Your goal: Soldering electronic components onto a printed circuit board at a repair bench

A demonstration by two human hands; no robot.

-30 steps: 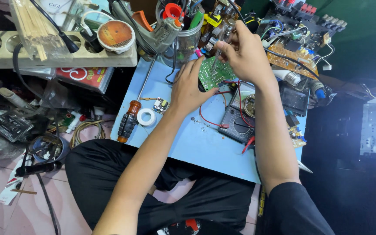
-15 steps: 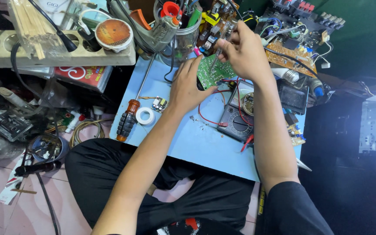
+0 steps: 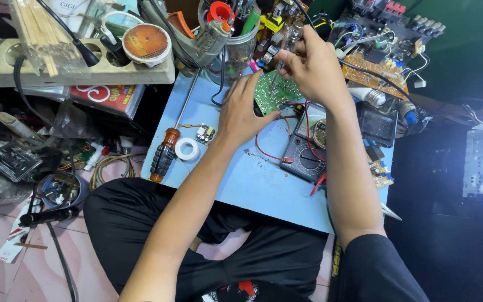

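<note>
My left hand (image 3: 242,109) grips the left edge of a small green circuit board (image 3: 275,92), held tilted above the light blue work board (image 3: 252,179). My right hand (image 3: 314,67) is closed on a thin metal-tipped tool (image 3: 286,47) whose tip points down onto the green board. Red wires run from the board down to a black multimeter (image 3: 308,151) lying just right of my left wrist.
An orange-and-black screwdriver (image 3: 163,155), a white tape roll (image 3: 186,149) and a tiny circuit piece (image 3: 204,133) lie left on the blue board. A clear tool jar (image 3: 236,39), a power strip (image 3: 68,70) and larger circuit boards (image 3: 375,61) crowd the back. Cables clutter the floor at left.
Both hands stayed on the green board with only slight shifts. The view has drifted a little.
</note>
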